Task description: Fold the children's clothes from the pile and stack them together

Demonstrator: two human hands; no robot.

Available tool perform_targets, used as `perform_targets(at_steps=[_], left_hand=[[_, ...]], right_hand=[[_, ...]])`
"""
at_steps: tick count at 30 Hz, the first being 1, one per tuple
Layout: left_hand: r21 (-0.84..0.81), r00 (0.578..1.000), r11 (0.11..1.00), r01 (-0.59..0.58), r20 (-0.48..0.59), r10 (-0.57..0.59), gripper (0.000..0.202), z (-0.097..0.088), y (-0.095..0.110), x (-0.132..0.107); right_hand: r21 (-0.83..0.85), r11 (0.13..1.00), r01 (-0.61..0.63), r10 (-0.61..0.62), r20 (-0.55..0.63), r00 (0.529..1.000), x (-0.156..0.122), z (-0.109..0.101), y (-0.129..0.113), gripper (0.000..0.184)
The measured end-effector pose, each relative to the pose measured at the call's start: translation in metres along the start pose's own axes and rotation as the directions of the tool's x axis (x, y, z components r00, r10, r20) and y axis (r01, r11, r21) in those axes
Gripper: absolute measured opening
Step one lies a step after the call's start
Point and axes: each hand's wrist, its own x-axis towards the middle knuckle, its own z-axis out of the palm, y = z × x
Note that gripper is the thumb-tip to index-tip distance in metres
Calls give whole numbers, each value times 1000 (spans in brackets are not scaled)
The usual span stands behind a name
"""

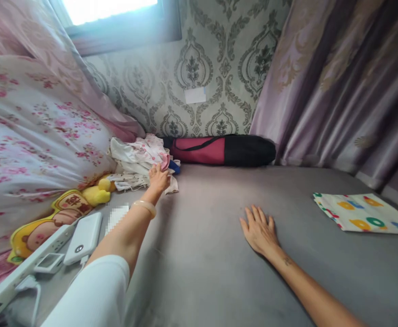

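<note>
Clothes [135, 152] lie under and ahead-left of the left hand [159, 178], the nearer one, its grip unclear; the right hand [259, 230] rests open on the bed [202, 259].

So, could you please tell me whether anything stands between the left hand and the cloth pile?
Nothing visible does: the left hand is at the cloth pile, its fingers apparently touching it. The red-and-black bag lies to the pile's right, not between them.

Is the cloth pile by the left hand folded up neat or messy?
Messy: the cloth pile lies crumpled, pieces bunched together, with uneven edges spilling out near the left hand.
</note>
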Motion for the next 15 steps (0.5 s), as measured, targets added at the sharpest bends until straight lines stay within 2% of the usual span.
perform_targets(at_steps=[5,11,13,15], left_hand=[[-21,996,1000,5,91,-3,39,12,0,25],[-106,994,990,91,71,-83,44,18,-3,37],[-294,988,944,149,20,-150,46,14,-6,39],[-533,974,827,180,-20,-225,43,7,-8,42]], right_hand=[[11,1000,-5,5,-6,1000,-1,0,1,57],[33,999,-19,20,-30,999,-2,-1,1,57],[40,999,-17,18,-35,999,-3,-2,0,57],[48,999,-15,17,-41,999,-4,-3,0,57]])
